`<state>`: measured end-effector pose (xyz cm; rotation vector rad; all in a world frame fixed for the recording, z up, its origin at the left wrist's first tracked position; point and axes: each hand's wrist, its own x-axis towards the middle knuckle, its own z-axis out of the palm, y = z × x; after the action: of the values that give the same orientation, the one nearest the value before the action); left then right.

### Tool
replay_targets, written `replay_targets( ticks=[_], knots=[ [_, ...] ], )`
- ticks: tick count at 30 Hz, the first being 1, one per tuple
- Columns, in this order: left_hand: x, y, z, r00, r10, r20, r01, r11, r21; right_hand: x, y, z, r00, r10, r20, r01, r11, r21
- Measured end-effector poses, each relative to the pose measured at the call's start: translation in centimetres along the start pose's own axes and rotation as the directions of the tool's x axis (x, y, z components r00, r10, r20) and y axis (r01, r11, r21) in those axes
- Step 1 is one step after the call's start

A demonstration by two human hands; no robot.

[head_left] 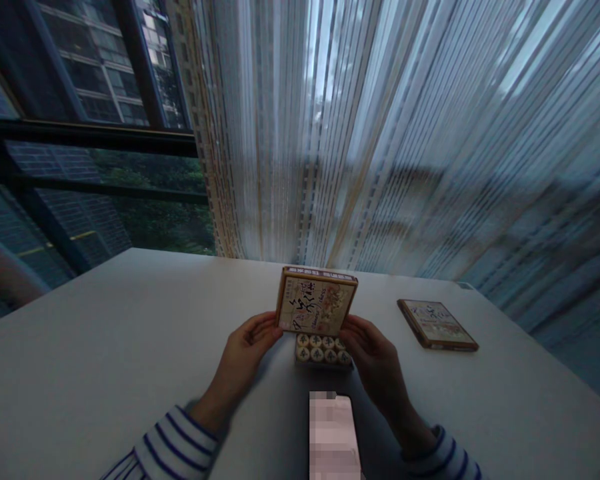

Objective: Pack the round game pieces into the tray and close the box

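Observation:
Between my two hands a Chinese chess box [316,303] is held up, tilted so that its printed front faces me. My left hand [253,343] grips its lower left corner, thumb in front. At the lower right corner my right hand [371,347] pinches the box's edge. Just below and behind the box, round Chinese chess pieces [323,348] stand in rows in a shallow tray on the table; the held box covers part of them.
A second, similar chess box [437,325] lies flat on the white table [130,347] to the right. A phone [334,437] with a blurred screen lies close in front of me. Behind the table hang string curtains [280,133], beside a window [80,133] at left.

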<state>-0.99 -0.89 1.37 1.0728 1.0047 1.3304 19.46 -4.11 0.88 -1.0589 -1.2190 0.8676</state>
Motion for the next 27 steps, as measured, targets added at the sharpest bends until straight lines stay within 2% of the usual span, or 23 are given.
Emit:
replay_targets(
  ticks=[6,13,27],
  knots=[
    [0.1,-0.1,-0.2,0.995,-0.041,-0.086,0.037,0.998,-0.050,-0.3,0.1,0.1,0.999,-0.041,0.033,0.046,0.989,-0.143],
    [0.2,0.0,-0.5,0.994,-0.053,-0.093,0.048,0.997,-0.057,-0.4,-0.2,0.1,0.995,-0.096,0.040,0.104,0.954,-0.283],
    [0.6,-0.1,-1.2,0.991,-0.020,-0.129,0.021,1.000,0.002,-0.1,-0.6,-0.5,0.984,-0.114,-0.134,0.074,0.959,-0.274]
  ],
)
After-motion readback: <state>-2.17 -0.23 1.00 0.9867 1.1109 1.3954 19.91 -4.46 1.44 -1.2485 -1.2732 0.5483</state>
